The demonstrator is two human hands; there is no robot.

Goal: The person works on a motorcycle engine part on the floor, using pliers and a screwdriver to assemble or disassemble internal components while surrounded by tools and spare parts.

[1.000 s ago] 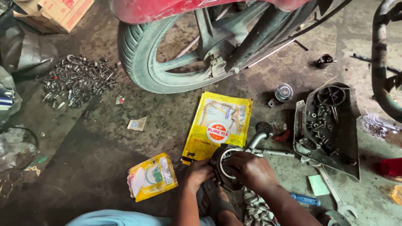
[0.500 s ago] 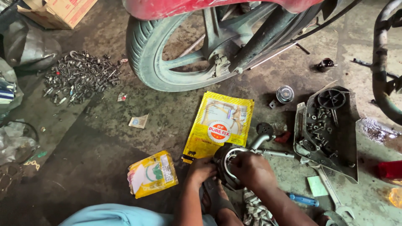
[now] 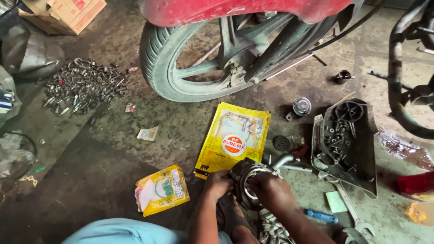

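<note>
Greasy metal engine part [image 3: 247,180], just below the yellow packet [image 3: 233,139], gripped by left hand [image 3: 218,184] and right hand [image 3: 271,192], seemingly mid-fitting; steady seating next.

Single head-worn camera looked steeply down at the floor [image 3: 113,158], close above the hands, facing toward the wheel [image 3: 190,68] at frame top; no second view overlapped.

Stained, oily concrete floor [image 3: 113,149] in dim daylight, with a cardboard box [image 3: 63,13] at its far corner.
</note>
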